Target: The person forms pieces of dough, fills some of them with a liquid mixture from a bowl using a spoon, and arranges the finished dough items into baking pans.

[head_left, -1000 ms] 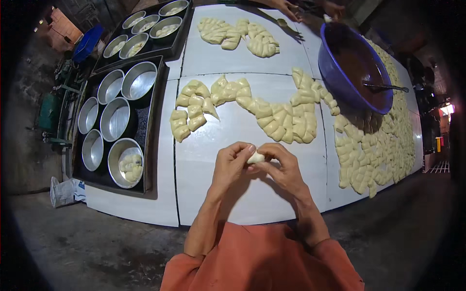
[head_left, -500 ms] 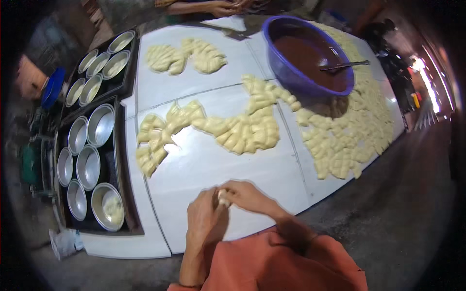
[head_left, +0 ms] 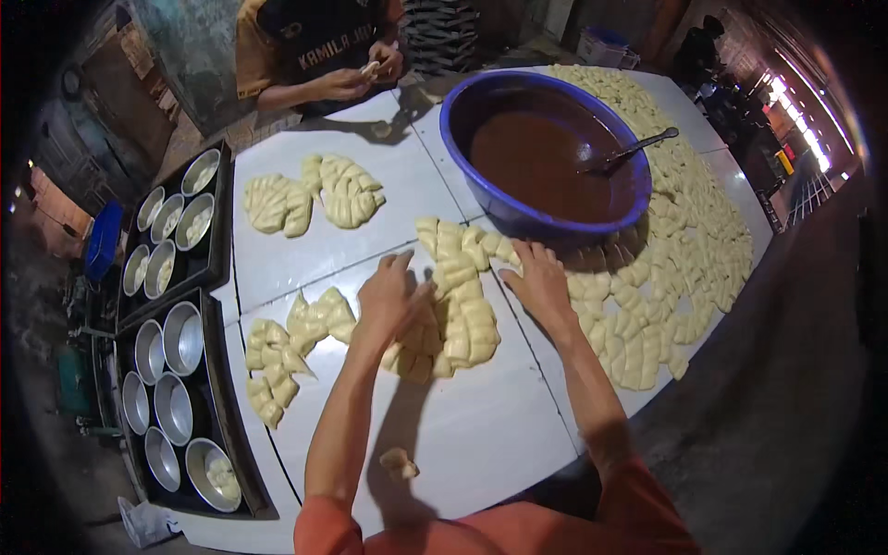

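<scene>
Left hand (head_left: 388, 301) and right hand (head_left: 541, 282) are showing spread fingers, grasping nothing visible; nearby dough pieces (head_left: 470, 328) are looking soft, light, probably tacky, sides suiting gentle pinches.

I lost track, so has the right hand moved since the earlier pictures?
Yes. The right hand has moved forward, away from the near edge of the white table, toward the purple bowl.

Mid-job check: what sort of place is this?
Probably a small bakery or dough workshop: many dough pieces cover parts of a white worktable, round metal pans sit on dark trays, and a purple bowl holds brown mixture.
</scene>
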`<control>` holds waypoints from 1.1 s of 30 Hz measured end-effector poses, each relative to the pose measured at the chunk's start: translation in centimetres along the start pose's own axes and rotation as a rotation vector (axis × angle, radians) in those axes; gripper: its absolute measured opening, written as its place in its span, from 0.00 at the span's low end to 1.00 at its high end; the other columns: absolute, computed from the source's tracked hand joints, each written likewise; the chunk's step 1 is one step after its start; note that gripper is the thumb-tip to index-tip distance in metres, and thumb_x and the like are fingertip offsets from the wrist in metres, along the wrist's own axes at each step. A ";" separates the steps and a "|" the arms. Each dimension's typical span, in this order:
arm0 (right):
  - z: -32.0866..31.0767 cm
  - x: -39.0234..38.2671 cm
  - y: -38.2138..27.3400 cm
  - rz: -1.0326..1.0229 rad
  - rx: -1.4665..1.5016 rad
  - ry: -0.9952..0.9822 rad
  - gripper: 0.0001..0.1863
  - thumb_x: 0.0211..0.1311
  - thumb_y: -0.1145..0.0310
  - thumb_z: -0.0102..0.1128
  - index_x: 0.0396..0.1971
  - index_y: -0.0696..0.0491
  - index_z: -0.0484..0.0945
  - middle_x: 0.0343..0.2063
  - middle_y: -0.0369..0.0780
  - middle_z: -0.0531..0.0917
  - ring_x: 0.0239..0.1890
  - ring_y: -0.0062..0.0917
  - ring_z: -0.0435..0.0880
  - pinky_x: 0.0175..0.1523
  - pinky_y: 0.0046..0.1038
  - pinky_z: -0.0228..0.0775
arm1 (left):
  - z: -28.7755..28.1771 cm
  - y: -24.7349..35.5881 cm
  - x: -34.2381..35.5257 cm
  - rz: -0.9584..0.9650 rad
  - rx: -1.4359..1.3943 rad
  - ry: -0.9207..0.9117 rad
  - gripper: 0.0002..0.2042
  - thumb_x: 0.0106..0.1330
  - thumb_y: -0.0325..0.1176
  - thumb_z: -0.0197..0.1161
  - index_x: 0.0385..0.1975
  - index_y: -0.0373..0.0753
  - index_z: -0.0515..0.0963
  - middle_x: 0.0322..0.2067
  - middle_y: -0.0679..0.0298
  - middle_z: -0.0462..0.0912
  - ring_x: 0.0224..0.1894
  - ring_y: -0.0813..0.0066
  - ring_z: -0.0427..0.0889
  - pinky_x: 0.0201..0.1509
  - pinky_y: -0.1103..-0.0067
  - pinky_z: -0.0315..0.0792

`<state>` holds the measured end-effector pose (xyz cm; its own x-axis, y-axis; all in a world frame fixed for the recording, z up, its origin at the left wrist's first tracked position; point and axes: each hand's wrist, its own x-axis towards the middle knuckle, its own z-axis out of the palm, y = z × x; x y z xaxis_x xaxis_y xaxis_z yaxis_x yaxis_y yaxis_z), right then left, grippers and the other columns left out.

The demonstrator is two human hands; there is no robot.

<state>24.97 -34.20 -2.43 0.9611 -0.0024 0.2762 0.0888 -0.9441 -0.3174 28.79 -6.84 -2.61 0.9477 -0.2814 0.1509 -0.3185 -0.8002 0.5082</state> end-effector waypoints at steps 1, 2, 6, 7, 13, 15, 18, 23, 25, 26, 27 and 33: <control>0.0 0.7 0.7 0.034 -0.069 -0.065 0.33 0.58 0.54 0.65 0.62 0.53 0.69 0.49 0.53 0.79 0.51 0.51 0.78 0.56 0.49 0.68 | 0.7 1.6 3.1 -0.087 -0.041 -0.112 0.33 0.59 0.50 0.68 0.61 0.38 0.70 0.56 0.47 0.74 0.51 0.46 0.79 0.52 0.61 0.76; 0.3 1.7 0.3 0.074 -0.039 -0.159 0.35 0.59 0.52 0.64 0.63 0.53 0.67 0.47 0.55 0.80 0.49 0.52 0.79 0.55 0.49 0.69 | 1.8 1.4 4.8 -0.089 -0.014 -0.054 0.35 0.58 0.53 0.68 0.61 0.40 0.69 0.55 0.46 0.74 0.51 0.45 0.79 0.50 0.59 0.76; 0.9 4.0 -0.5 0.124 0.053 -0.299 0.40 0.59 0.47 0.62 0.68 0.51 0.63 0.43 0.57 0.82 0.48 0.52 0.82 0.54 0.50 0.70 | 4.2 1.5 10.6 -0.179 0.007 -0.236 0.37 0.50 0.58 0.72 0.60 0.51 0.72 0.49 0.45 0.74 0.48 0.46 0.80 0.48 0.59 0.78; 1.1 4.0 -0.3 0.127 0.073 -0.305 0.42 0.59 0.47 0.62 0.69 0.51 0.61 0.43 0.57 0.82 0.49 0.52 0.81 0.55 0.49 0.70 | 4.7 1.4 11.4 -0.183 0.008 -0.245 0.37 0.50 0.58 0.72 0.60 0.51 0.72 0.49 0.45 0.74 0.48 0.46 0.80 0.48 0.59 0.78; 3.4 5.5 0.6 0.017 0.212 -0.210 0.36 0.51 0.59 0.61 0.63 0.49 0.68 0.44 0.53 0.82 0.48 0.51 0.80 0.54 0.44 0.71 | 5.9 -0.2 15.0 0.089 0.019 -0.436 0.28 0.45 0.45 0.76 0.51 0.53 0.81 0.42 0.53 0.80 0.46 0.55 0.83 0.50 0.66 0.79; 3.5 6.1 0.4 0.101 0.364 -0.273 0.28 0.50 0.58 0.60 0.54 0.51 0.74 0.44 0.51 0.82 0.47 0.50 0.80 0.52 0.45 0.71 | 5.5 0.6 14.9 0.073 -0.081 -0.461 0.25 0.45 0.43 0.75 0.47 0.49 0.82 0.39 0.55 0.83 0.42 0.58 0.83 0.48 0.68 0.79; 2.7 6.1 -0.4 0.110 0.395 -0.244 0.19 0.51 0.63 0.62 0.42 0.54 0.75 0.40 0.49 0.83 0.44 0.49 0.81 0.48 0.45 0.72 | 4.4 0.0 14.6 0.089 -0.245 -0.421 0.19 0.45 0.38 0.72 0.39 0.43 0.84 0.32 0.57 0.86 0.36 0.61 0.84 0.43 0.71 0.77; 1.7 3.9 -2.3 -0.099 0.302 0.144 0.12 0.53 0.70 0.64 0.36 0.52 0.74 0.35 0.41 0.78 0.34 0.42 0.83 0.36 0.40 0.75 | 1.2 0.7 13.2 0.214 -0.458 -0.024 0.11 0.49 0.31 0.68 0.33 0.38 0.83 0.33 0.55 0.81 0.38 0.61 0.81 0.43 0.71 0.74; -0.2 3.7 -3.8 -0.146 0.305 0.200 0.10 0.52 0.71 0.63 0.35 0.52 0.74 0.37 0.39 0.78 0.32 0.38 0.83 0.36 0.39 0.76 | -0.2 0.7 13.1 0.188 -0.451 0.027 0.10 0.50 0.32 0.68 0.33 0.38 0.83 0.34 0.56 0.78 0.39 0.61 0.80 0.44 0.70 0.74; -1.3 3.9 -4.1 -0.154 0.283 0.242 0.10 0.51 0.72 0.63 0.35 0.52 0.74 0.37 0.39 0.78 0.33 0.38 0.83 0.37 0.39 0.76 | -0.8 1.0 13.3 0.209 -0.466 0.094 0.10 0.52 0.30 0.68 0.33 0.37 0.83 0.35 0.58 0.79 0.39 0.64 0.78 0.44 0.71 0.73; -2.4 4.0 -4.3 -0.162 0.262 0.284 0.11 0.51 0.74 0.63 0.35 0.52 0.75 0.37 0.40 0.79 0.34 0.38 0.83 0.38 0.38 0.76 | -1.4 1.3 13.4 0.230 -0.480 0.161 0.09 0.53 0.29 0.68 0.34 0.36 0.82 0.35 0.60 0.81 0.39 0.66 0.77 0.43 0.73 0.73; -7.6 4.7 -3.8 -0.039 0.448 0.408 0.13 0.47 0.77 0.64 0.36 0.55 0.76 0.36 0.41 0.82 0.37 0.31 0.84 0.41 0.30 0.76 | -5.3 1.6 13.4 0.218 -0.549 0.401 0.11 0.57 0.28 0.68 0.39 0.35 0.82 0.40 0.60 0.78 0.44 0.72 0.78 0.47 0.76 0.75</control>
<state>27.21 -33.11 6.96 0.7851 -0.1808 0.5924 0.3080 -0.7159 -0.6266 41.13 -9.13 4.71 0.8326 -0.1032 0.5442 -0.5441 -0.3357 0.7689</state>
